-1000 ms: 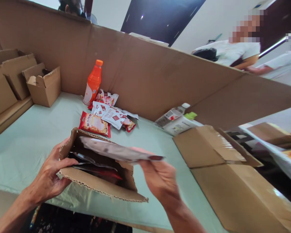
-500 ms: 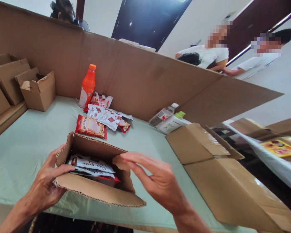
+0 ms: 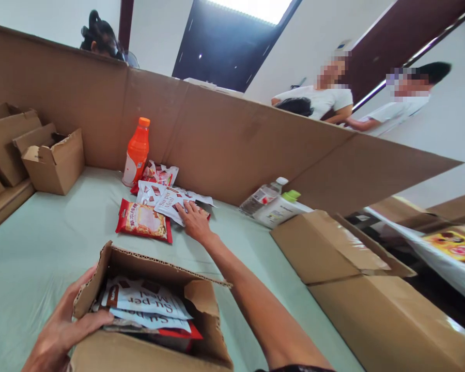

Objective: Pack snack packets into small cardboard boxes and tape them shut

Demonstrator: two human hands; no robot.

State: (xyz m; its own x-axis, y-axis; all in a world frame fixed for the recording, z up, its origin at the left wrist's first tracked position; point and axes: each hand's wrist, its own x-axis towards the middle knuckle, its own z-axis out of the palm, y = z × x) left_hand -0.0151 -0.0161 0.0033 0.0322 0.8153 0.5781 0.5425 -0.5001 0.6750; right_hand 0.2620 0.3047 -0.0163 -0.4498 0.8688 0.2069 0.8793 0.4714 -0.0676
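Observation:
My left hand (image 3: pixel 64 328) grips the left wall of an open cardboard box (image 3: pixel 147 354), thumb hooked over its edge. Inside that box lie white "Su-per Meal" packets (image 3: pixel 151 302), stacked over something red and dark. Farther off, my right hand (image 3: pixel 196 221) rests with extended fingers on a white snack packet (image 3: pixel 168 203) in a small pile. A red-and-cream snack packet (image 3: pixel 144 221) lies just left of those fingers. Behind the pile, a pink-and-red packet (image 3: pixel 159 174) leans near an upright orange drink bottle (image 3: pixel 137 155).
Smaller open cardboard boxes (image 3: pixel 58 163) stand at the left. On the right, a clear bottle (image 3: pixel 261 197) and a white bottle with a green cap (image 3: pixel 281 209) lie beside large cardboard boxes (image 3: pixel 380 310). A cardboard partition (image 3: pixel 217 137) runs along the back; people are beyond it.
My right hand has left the box's right flap and reached forward onto the packet pile. The box appears lower and nearer in view, still held by my left hand.

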